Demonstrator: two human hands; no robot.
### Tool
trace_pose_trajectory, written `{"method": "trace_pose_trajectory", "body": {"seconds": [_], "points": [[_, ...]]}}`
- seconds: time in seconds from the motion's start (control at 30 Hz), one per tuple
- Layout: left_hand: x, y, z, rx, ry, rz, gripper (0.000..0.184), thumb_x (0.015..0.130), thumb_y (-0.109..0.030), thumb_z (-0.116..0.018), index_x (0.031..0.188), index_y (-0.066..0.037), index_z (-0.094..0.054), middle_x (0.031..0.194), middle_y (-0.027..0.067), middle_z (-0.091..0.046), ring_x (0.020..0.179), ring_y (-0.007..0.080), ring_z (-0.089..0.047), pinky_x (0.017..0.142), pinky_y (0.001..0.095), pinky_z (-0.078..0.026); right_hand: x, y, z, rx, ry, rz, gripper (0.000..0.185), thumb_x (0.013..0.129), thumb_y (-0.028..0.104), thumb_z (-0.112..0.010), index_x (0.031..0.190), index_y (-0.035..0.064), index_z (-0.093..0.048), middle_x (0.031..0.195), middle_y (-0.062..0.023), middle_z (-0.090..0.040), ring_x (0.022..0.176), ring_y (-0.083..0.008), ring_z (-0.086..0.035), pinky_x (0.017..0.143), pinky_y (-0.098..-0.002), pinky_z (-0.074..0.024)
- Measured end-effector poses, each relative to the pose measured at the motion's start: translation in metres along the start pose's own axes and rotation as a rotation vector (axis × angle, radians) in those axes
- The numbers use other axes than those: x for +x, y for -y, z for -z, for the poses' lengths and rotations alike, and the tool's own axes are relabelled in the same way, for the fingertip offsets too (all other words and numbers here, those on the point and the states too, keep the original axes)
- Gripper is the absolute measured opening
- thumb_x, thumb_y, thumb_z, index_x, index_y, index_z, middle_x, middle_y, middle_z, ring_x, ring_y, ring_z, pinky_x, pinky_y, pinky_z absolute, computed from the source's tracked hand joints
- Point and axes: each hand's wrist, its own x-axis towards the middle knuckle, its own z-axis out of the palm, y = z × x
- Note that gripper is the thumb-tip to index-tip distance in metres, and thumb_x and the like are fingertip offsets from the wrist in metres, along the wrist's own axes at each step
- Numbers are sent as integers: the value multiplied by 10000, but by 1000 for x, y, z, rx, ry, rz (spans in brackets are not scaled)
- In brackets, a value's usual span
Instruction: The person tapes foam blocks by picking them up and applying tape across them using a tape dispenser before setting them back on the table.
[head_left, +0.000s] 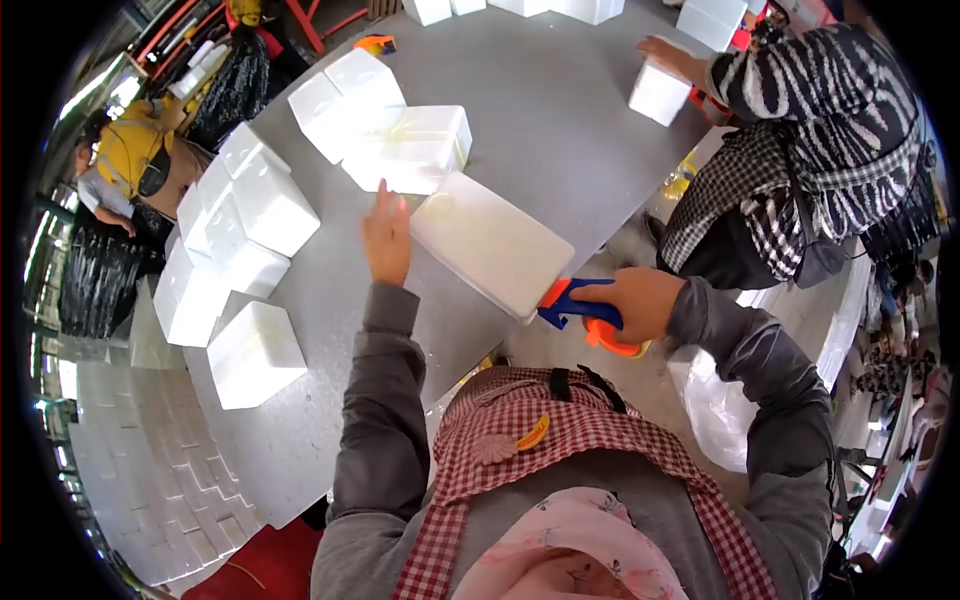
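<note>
My right hand (640,300) is wrapped around the handle of a blue and orange tape dispenser (585,305). The dispenser's head is against the near right end of a white foam-like box (490,245), which lies at an angle close to the table's near edge. To the left of that box, my left hand (387,238) is raised with its fingers stretched out, holding nothing. Just beyond my fingertips stands a group of white boxes (410,145), with yellowish tape across the nearest one.
Stacked white boxes (240,215) and a single box (257,357) occupy the left of the grey table (540,120). An orange dispenser (375,44) lies at the back. At right, a co-worker's hand (675,60) touches a white box (660,92). Another person (130,160) is at far left.
</note>
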Motion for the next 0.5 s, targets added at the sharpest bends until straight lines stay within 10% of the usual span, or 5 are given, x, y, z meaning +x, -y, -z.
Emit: {"method": "trace_pose_trajectory", "body": {"seconds": [0.13, 0.23, 0.37, 0.43, 0.5], "points": [[-24, 30, -21, -451, 191, 105, 518, 850, -169, -521, 1317, -24, -349, 1136, 150, -548, 969, 224, -515, 823, 323, -399, 14, -53, -42, -7, 411, 379, 446, 680, 293, -613, 1108, 177, -570, 752, -147, -619, 682, -358, -585, 627, -421, -473], [-45, 50, -30, -687, 258, 369, 589, 815, -87, -537, 1349, -39, -293, 1202, 118, -507, 992, 160, -487, 811, 311, -408, 6, -35, -5, 47, 55, 8, 470, 668, 289, -605, 1111, 138, -568, 793, -133, -643, 726, -273, -631, 681, -384, -488], [-72, 81, -27, -805, 225, 613, 674, 774, -143, -619, 1354, -51, -287, 1248, 127, -468, 1039, 181, -476, 815, 340, -419, -24, -71, -9, 1163, -405, -36, 574, 676, 214, -574, 1202, 10, -469, 1122, -135, -563, 1028, -255, -557, 886, -356, -446], [-87, 85, -46, -508, 240, 245, 712, 721, -250, -702, 1310, -48, -358, 1236, 144, -481, 1006, 217, -489, 798, 362, -422, 11, -107, -74, 1903, -677, 92, 541, 702, 179, -530, 1208, 4, -453, 1159, -136, -542, 1069, -271, -524, 948, -370, -396], [-69, 54, -39, -642, 344, 383, 715, 651, -371, -754, 1210, -37, -460, 1182, 152, -513, 982, 260, -497, 809, 380, -415, 81, -113, -106, 2059, -717, 378, 537, 706, 206, -523, 1200, 5, -458, 1178, -144, -528, 1083, -275, -514, 953, -381, -389]]}}
